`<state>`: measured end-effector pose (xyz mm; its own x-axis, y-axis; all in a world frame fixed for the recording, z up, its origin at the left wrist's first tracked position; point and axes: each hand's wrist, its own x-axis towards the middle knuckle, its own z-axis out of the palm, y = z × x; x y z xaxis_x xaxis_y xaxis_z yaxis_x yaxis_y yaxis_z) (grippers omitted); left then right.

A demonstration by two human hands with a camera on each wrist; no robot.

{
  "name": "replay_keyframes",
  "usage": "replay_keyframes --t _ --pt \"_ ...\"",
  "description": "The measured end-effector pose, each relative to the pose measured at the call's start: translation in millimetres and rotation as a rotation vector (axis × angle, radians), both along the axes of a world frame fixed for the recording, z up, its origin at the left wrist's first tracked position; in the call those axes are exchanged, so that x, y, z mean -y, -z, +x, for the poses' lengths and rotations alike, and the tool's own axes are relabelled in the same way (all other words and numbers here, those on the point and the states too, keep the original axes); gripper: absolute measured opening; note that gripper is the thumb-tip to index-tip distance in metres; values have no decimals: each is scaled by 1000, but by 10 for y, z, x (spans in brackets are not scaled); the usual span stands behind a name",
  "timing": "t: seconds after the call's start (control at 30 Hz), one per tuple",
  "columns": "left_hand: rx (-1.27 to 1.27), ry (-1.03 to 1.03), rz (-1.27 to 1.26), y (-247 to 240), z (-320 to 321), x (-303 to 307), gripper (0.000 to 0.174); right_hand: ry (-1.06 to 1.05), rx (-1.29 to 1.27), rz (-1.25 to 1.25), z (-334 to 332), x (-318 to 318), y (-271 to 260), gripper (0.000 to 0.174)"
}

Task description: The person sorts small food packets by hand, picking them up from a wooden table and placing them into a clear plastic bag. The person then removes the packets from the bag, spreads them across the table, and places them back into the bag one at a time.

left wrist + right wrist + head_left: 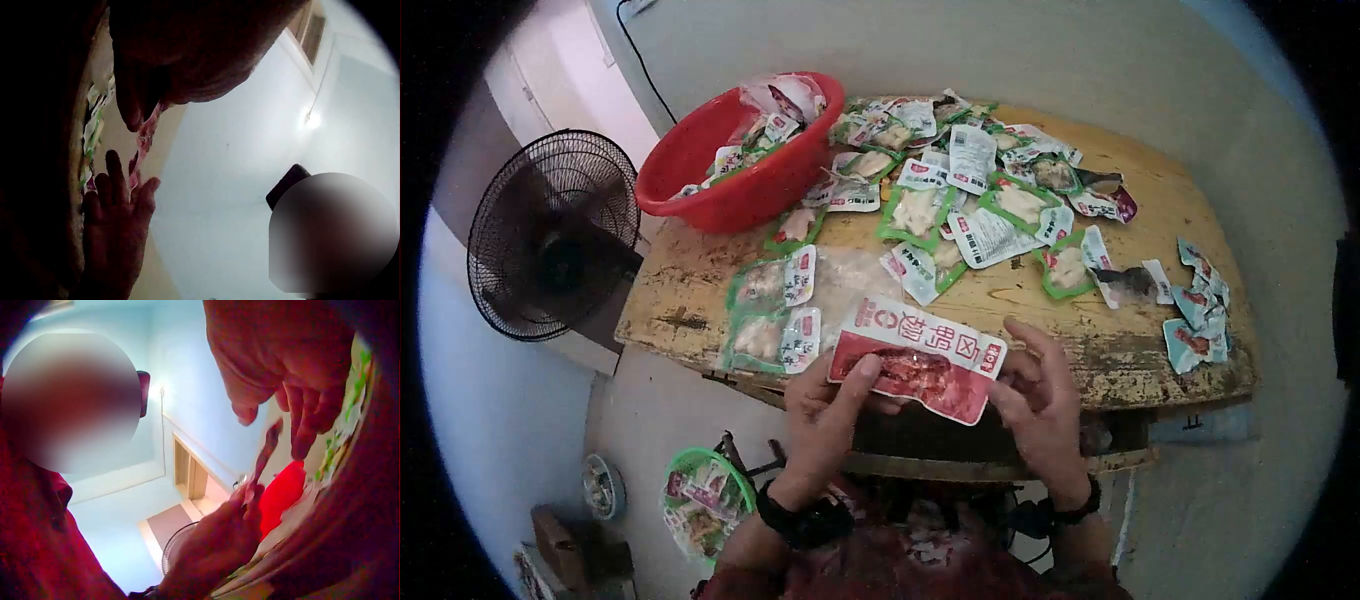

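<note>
The left hand [825, 415] is gripping a flat red-and-white printed plastic packet [920, 360] by its left end, the thumb lying across the front and the fingers behind. The right hand [1040, 415] is reaching around the packet's right end with thumb and fingers apart—whether they are touching it, I cannot tell. The packet is hanging in the air between the hands, tilting down to the right, over the near edge of a worn yellow wooden table [1135, 150].

Two green-edged clear packets [758, 338] are lying just beside the left hand, next to a clear plastic sheet [850, 270]. Farther back, a loose spread of green-and-white food packets [915, 212] is covering the table's middle, and a deep red plastic basin [730, 195] holding more is resting at the far left. Crumpled light-blue packets [1198, 305] are lying near the right edge—a black-caged fan [550, 235] is standing left of the table.
</note>
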<state>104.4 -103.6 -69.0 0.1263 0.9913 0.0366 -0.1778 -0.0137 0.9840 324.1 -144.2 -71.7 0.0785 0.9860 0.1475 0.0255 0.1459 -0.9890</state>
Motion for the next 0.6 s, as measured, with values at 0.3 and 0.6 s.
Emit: replay_keyframes --t 0.3,0.6 --pt "-855 -334 696 34 -160 -159 50 342 -55 9 48 -76 25 55" --pt "-1135 -236 726 39 -29 -270 46 330 74 -33 151 -41 302 38"
